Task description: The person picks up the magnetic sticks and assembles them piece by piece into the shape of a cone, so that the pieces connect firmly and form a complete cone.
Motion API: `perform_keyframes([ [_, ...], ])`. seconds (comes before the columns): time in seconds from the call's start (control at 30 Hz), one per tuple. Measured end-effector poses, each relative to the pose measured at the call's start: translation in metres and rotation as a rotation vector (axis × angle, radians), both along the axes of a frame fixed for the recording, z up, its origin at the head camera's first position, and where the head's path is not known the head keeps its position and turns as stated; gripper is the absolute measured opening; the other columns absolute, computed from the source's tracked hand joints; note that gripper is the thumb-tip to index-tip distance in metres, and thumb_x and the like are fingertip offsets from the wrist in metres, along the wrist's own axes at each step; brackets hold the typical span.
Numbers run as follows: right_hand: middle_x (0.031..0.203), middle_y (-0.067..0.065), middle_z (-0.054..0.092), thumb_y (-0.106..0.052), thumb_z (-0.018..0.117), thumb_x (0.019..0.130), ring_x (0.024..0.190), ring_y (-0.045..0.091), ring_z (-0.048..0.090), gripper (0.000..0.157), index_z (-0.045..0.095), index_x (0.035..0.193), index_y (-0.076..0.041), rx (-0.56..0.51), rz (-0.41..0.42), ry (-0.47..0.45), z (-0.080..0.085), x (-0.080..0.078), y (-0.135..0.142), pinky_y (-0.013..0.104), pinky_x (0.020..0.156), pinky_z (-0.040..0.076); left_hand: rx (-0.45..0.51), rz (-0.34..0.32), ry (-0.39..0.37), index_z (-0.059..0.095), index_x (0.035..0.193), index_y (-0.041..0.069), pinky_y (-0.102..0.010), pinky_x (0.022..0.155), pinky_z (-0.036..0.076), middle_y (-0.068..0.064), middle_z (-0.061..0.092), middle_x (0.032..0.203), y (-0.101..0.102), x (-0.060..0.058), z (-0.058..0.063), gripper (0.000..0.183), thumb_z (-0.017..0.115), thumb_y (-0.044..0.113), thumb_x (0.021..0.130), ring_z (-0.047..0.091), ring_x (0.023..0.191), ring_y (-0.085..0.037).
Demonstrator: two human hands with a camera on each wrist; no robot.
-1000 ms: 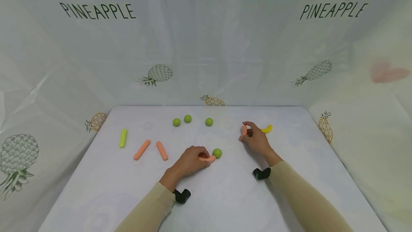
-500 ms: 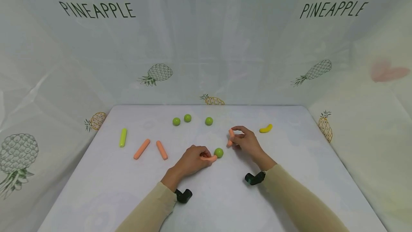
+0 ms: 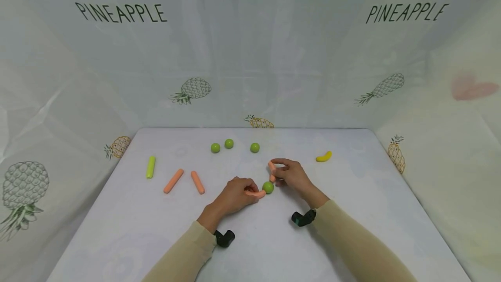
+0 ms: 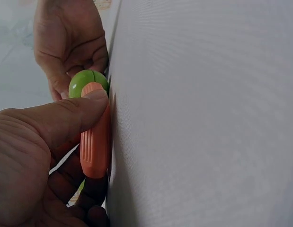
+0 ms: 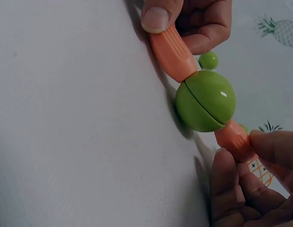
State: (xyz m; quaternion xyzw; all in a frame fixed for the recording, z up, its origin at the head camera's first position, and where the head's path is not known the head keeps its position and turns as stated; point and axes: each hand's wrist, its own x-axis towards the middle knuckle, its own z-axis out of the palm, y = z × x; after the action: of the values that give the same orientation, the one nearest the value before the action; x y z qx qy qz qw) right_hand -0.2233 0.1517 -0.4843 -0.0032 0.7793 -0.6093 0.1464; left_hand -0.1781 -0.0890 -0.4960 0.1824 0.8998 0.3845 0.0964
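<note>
Near the table's middle my left hand (image 3: 235, 195) pinches a curved, ridged orange plastic stick (image 4: 95, 153) between thumb and fingers. The stick's free end meets a green ball (image 3: 268, 187) with a seam round it. On the ball's other side, my right hand (image 3: 294, 178) pinches a second curved orange stick (image 5: 234, 141), its tip right at the ball's surface. In the right wrist view the ball sits between the two sticks, all in one line. The right hand's stick slants up and away in the head view, partly covered by the fingers.
Green balls (image 3: 228, 143) lie toward the back of the white table (image 3: 352, 238). Two straight orange sticks (image 3: 197, 182) and a yellow-green stick (image 3: 150, 167) lie at left. A curved yellow piece (image 3: 324, 156) is at back right. Pineapple-print cloth (image 3: 305, 55) hangs behind.
My right hand has moved left and toward me, bringing its orange stick to the green ball. The ball and my left hand have shifted slightly right.
</note>
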Motion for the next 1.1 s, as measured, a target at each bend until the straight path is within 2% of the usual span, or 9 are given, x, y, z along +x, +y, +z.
perform_keyframes([
  [0.23, 0.098, 0.013, 0.075, -0.010, 0.072, 0.098, 0.082, 0.017, 0.071, 0.047, 0.063, 0.144, -0.011, -0.010, 0.049, 0.014, -0.002, 0.001, -0.002, 0.031, 0.074, 0.062, -0.008, 0.002, -0.002, 0.074, 0.095, 0.030, -0.032, 0.078, 0.046, 0.016, 0.066, 0.088, 0.001, 0.000, 0.000, 0.009, 0.082, 0.031, 0.092, 0.055, 0.092, -0.012],
  [0.6, 0.110, 0.017, 0.074, -0.009, 0.072, 0.097, 0.086, 0.017, 0.072, 0.049, 0.061, 0.145, -0.007, 0.013, 0.003, 0.046, -0.005, 0.007, -0.001, 0.034, 0.077, 0.064, -0.003, 0.001, 0.008, 0.074, 0.095, 0.029, -0.031, 0.077, 0.046, 0.015, 0.065, 0.087, 0.005, 0.002, 0.000, 0.008, 0.082, 0.030, 0.093, 0.055, 0.092, -0.012],
  [0.83, 0.108, 0.015, 0.077, -0.013, 0.072, 0.097, 0.086, 0.017, 0.072, 0.045, 0.064, 0.141, -0.004, 0.091, -0.055, 0.090, -0.007, 0.009, 0.005, 0.034, 0.077, 0.062, 0.008, 0.016, 0.022, 0.074, 0.091, 0.030, -0.031, 0.077, 0.046, 0.018, 0.066, 0.083, 0.023, 0.004, -0.003, 0.008, 0.081, 0.033, 0.093, 0.055, 0.089, -0.012],
  [1.1, 0.115, 0.017, 0.076, -0.010, 0.071, 0.097, 0.091, 0.018, 0.072, 0.037, 0.069, 0.132, -0.001, 0.149, -0.096, 0.120, -0.005, 0.009, 0.011, 0.031, 0.076, 0.061, 0.040, 0.033, 0.071, 0.075, 0.091, 0.026, -0.038, 0.086, 0.043, 0.018, 0.069, 0.085, 0.046, 0.007, -0.007, 0.010, 0.084, 0.029, 0.089, 0.055, 0.085, -0.011],
])
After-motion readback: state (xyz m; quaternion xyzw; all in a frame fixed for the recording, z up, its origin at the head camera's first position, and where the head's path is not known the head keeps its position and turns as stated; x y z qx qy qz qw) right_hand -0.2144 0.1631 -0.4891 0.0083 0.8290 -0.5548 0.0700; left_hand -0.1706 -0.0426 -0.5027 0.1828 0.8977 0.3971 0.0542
